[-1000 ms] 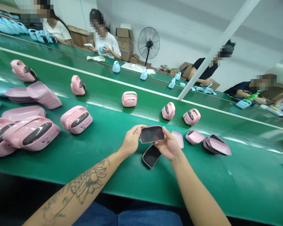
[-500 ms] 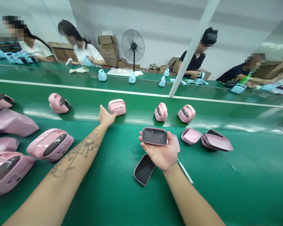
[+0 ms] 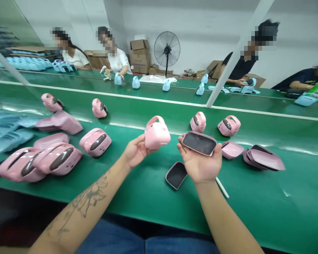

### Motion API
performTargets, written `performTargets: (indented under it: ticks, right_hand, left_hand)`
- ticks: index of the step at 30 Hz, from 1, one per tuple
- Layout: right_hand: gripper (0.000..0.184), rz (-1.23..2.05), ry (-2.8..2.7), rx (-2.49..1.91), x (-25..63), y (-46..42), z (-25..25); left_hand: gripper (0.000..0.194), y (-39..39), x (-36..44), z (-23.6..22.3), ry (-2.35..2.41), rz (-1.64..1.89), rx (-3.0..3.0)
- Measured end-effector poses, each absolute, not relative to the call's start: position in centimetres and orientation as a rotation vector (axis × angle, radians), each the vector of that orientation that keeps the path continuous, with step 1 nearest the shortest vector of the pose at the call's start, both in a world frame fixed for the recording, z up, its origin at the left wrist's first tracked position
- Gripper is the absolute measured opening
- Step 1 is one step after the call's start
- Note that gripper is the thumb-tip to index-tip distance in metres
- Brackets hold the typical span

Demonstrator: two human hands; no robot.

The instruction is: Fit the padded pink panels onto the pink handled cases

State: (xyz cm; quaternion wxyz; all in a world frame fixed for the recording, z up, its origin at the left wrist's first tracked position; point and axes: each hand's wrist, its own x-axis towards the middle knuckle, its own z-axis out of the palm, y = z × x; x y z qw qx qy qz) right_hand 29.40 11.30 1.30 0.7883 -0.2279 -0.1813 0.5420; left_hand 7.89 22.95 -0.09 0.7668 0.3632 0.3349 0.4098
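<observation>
My left hand (image 3: 135, 152) grips a pink plastic housing with a loop handle (image 3: 157, 135), raised just over the bench with its plain side toward me. On my upturned right hand (image 3: 203, 166) rests a shallow pink cover with a dark grey inside (image 3: 199, 143), held by curled fingers and thumb. Below, a similar dark-lined cover (image 3: 176, 175) lies on the green bench. Partly behind my right wrist is a thin white stick-like tool (image 3: 222, 187). To the right sit a pink cover (image 3: 232, 150) and a stack of pink covers (image 3: 265, 158).
Pink housings (image 3: 95, 142) and light blue parts (image 3: 7, 128) crowd the left. More pink housings (image 3: 229, 126) stand on the strip ahead. Behind it, several people work with blue housings (image 3: 166, 84). A white post (image 3: 225, 67) rises ahead; a fan (image 3: 167, 49) stands beyond.
My left hand has taken the pink housing from the strip and brought it nearer, turning it handle-up. My right hand still holds the cover. The view has shifted left and down.
</observation>
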Motion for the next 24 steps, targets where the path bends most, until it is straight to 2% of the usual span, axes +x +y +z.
performTargets:
  ticks: [4,9,14,16,19,24]
  right_hand:
    - [0.072,1.018,-0.487,-0.485,23.8,8.9,1.3]
    - [0.069,0.821,-0.366,-0.517,18.5,5.9,-0.2]
    - [0.069,0.929,-0.186,-0.468,16.5,3.2,-0.4]
    - [0.067,0.98,-0.161,-0.452,16.2,2.4,-0.2]
    - [0.064,1.08,-0.146,-0.455,16.1,1.7,-0.1]
    - [0.071,1.173,-0.268,-0.523,16.6,0.1,-1.3]
  left_hand:
    - [0.057,14.2,6.3,0.1,0.717,0.755,0.696]
    - [0.075,8.1,3.7,0.4,0.545,0.727,0.751]
    - [0.128,4.4,1.4,-0.2,0.691,0.721,0.992]
    - [0.125,3.8,1.0,-0.1,0.77,0.747,1.107]
    - [0.108,3.8,0.8,0.3,0.783,0.757,1.271]
    - [0.092,4.1,-0.3,-0.6,0.74,0.736,1.255]
